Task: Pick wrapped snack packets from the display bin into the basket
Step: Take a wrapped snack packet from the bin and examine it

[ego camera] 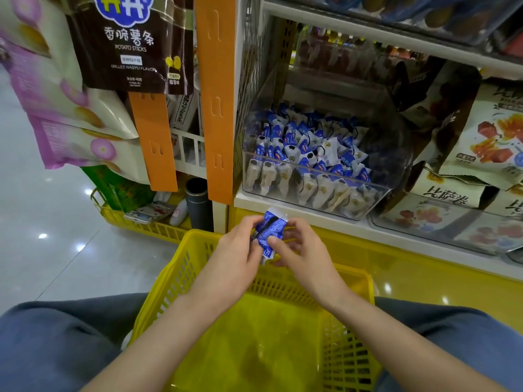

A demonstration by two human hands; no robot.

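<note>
Crouching over our yellow basket (198,267), we are holding one blue-and-white snack packet (268,233) above its far rim, our left hand (240,250) and right hand (300,250) both pinching it, fingers (278,244) closed on the wrapper. Just beyond, more matching packets are filling the clear display bin (317,193) sitting on the shelf (283,206), beside an orange hanging strip (216,108).

The fingers (256,244) of both hands cover part of the blue packet (270,229). The basket (198,250) runs off the bottom edge. Print on the packets in the bin (308,148) is too small to read.
</note>
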